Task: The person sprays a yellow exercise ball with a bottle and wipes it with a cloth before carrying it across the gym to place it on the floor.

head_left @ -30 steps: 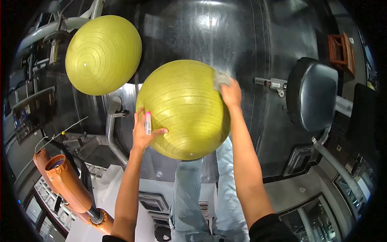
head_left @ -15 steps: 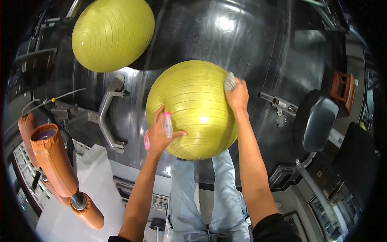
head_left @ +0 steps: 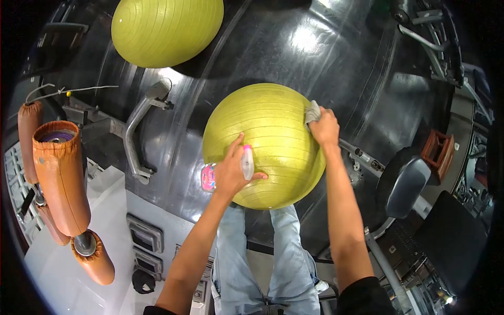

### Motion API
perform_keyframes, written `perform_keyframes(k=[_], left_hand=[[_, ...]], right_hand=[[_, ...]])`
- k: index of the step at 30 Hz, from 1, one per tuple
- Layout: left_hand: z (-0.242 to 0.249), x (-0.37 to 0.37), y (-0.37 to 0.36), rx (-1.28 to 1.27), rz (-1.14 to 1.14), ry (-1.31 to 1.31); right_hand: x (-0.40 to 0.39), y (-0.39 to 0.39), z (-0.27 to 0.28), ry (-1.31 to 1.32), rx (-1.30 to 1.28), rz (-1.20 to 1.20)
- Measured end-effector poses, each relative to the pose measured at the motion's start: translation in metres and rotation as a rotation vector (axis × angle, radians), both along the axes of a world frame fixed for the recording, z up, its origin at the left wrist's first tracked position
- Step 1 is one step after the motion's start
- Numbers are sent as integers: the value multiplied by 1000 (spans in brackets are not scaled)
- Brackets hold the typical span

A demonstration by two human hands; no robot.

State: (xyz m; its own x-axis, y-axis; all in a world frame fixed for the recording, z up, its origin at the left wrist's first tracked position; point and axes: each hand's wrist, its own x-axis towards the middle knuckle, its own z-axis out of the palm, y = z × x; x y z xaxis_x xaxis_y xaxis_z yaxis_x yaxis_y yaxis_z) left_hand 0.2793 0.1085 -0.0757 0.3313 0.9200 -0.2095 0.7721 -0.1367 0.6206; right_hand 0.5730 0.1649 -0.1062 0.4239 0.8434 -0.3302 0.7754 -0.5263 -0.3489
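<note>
A large yellow-green exercise ball (head_left: 273, 121) stands in front of my legs on the black floor. My left hand (head_left: 231, 170) rests against its left side, thumb and a finger spread on the surface, while holding a clear spray bottle (head_left: 247, 165) with a pink end; its pink-labelled part (head_left: 208, 177) shows left of the hand. At the ball's upper right, my right hand (head_left: 324, 127) is closed on a grey cloth (head_left: 313, 114) pressed to the surface.
A second yellow-green ball (head_left: 168, 29) lies at the upper left. Metal floor bars (head_left: 137, 126) stand left of the ball. Brown padded rollers (head_left: 60, 178) are far left. A black padded seat (head_left: 408, 187) and a wooden box (head_left: 438, 156) are at the right.
The view has shifted and turned slightly, so the near ball and both hands appear farther right. My right hand still holds the cloth against the ball's upper right; my left keeps the bottle.
</note>
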Motion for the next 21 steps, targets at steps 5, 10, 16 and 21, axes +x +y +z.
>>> perform_keyframes(k=[5,10,16,21], left_hand=[[18,31,8,-151,32,42],[26,22,12,-168,13,11],[10,-15,-35,-371,213,141],[-34,13,-51,-186,455,-109]], right_hand=[[-101,28,17,10,136,239],[-128,36,33,59,53,349],[-62,51,16,-129,140,211],[-76,48,13,-240,226,306]])
